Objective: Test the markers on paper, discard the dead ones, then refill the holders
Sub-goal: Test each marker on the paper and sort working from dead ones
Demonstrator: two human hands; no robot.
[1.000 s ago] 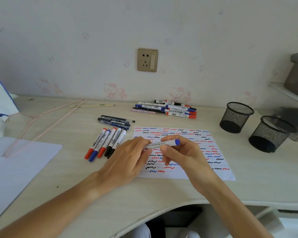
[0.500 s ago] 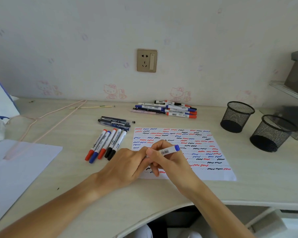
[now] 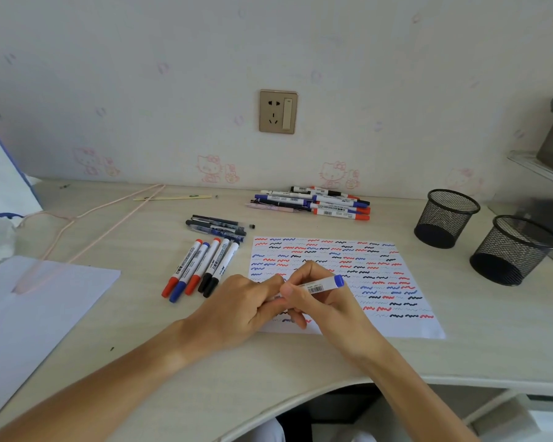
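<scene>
Head view: right hand [image 3: 324, 301] grips a slim white plastic marker [image 3: 321, 284] with a blue end cap, over the flat paper sheet [image 3: 380, 282] of wavy scribbles. Left hand [image 3: 243, 309] pinches its near end. Two round black wire-mesh holders [image 3: 446, 218] stand right.

Pale wooden desk [image 3: 460, 355] against cartoon-printed wall [image 3: 141, 90], beige socket [image 3: 278, 111] above.

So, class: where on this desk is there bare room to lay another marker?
Bare desk lies between the scribbled test paper and the two black mesh holders, and along the near edge. It is crowded left of the paper, by the row of five capped markers.
</scene>
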